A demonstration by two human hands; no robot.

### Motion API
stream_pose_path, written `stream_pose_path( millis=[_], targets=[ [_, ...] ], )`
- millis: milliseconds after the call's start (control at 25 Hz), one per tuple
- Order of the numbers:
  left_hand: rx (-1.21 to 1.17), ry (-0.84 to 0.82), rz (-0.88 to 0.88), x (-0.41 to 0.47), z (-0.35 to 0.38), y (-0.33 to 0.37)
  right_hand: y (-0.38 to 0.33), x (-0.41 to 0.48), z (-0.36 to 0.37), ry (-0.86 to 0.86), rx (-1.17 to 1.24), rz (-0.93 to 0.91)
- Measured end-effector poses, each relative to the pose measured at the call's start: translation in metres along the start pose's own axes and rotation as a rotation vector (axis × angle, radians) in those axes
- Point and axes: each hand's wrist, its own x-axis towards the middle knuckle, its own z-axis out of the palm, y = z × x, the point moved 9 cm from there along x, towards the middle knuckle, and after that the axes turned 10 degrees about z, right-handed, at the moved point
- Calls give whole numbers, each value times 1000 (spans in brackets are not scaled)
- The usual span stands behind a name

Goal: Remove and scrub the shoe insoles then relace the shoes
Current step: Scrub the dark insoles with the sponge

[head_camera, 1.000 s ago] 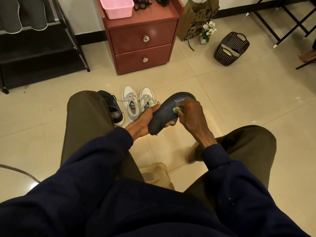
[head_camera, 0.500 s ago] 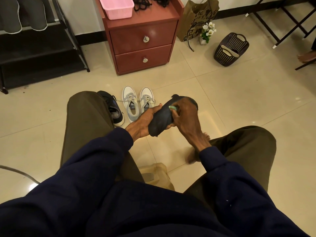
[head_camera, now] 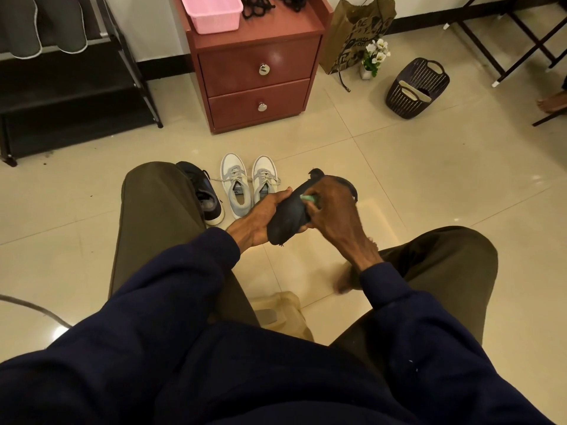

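The right hand [head_camera: 333, 210] has slid its green scrubber [head_camera: 307, 198] nearer the left hand [head_camera: 260, 220]. The left grip is closed around the dark insole [head_camera: 285, 217]; the right pinches the scrubber against it. Beyond stand grey shoes [head_camera: 235, 179].

The left hand [head_camera: 264, 217] grips a dark insole [head_camera: 288, 216] from beneath at its near end. The right hand [head_camera: 334, 210] pinches a small green scrubber [head_camera: 307, 197] against the insole's upper face. Just beyond the left hand, a pair of grey sneakers [head_camera: 234, 182] stands on the tiles, with a dark shoe [head_camera: 204, 191] to their left. Farther beyond the hands is a red cabinet [head_camera: 254, 65] bearing a pink basket [head_camera: 211, 12] and black laces [head_camera: 270, 4].
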Motion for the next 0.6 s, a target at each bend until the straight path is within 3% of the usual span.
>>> stream_pose_path(
  millis=[120, 360, 520, 600],
  targets=[
    [54, 40, 27, 4, -8, 2, -26, -12, 24, -223, 4, -135],
    [-26, -10, 6, 4, -3, -1, 11, 7, -15, 28, -95, 64],
    [31, 50, 42, 8, -11, 3, -20, -12, 27, -273, 3, -93],
    [34, 57, 62, 10, -12, 5, -22, -11, 24, -244, -49, -111]
  ],
)
